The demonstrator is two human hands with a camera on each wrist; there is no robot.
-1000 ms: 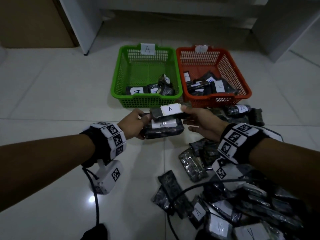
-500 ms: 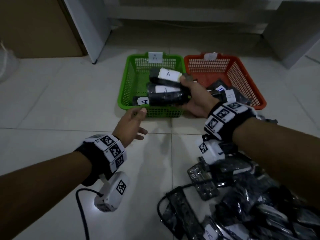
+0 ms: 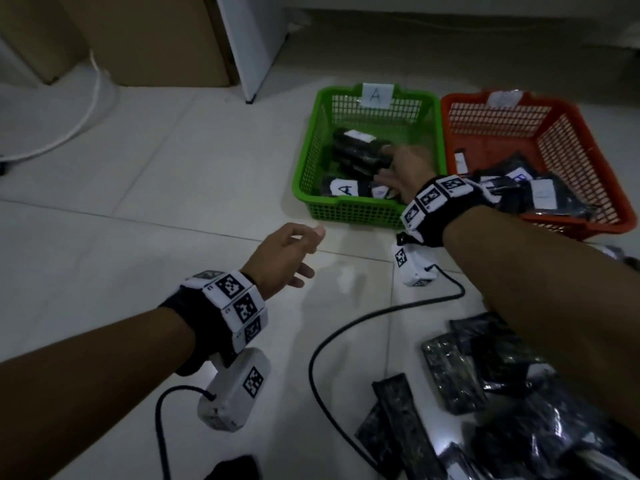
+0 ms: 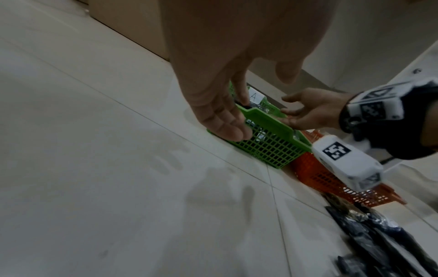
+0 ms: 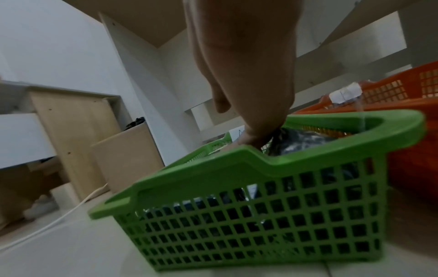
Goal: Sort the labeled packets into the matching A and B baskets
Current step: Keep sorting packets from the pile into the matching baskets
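Note:
The green basket [image 3: 346, 202] carries an "A" tag [image 3: 376, 95] on its far wall, and the orange basket [image 3: 588, 223] stands right of it. Two black packets with white labels [image 3: 360, 150] lie in the green basket on top of other A packets. My right hand [image 3: 388, 168] reaches over that basket with loose, spread fingers at the packets' right end; in the left wrist view this right hand [image 4: 303, 110] holds nothing. My left hand [image 3: 308, 251] hovers open and empty above the floor, just in front of the green basket's left corner.
A heap of black packets [image 3: 485, 393] lies on the tiled floor at the lower right, under my right forearm. Black cables [image 3: 346, 327] run across the floor between my arms. A white panel [image 3: 249, 46] and a cardboard-coloured wall stand behind the baskets.
My right hand carried the two A packets from the floor over the green basket and let them go inside it. My left hand released them earlier and stayed back, open.

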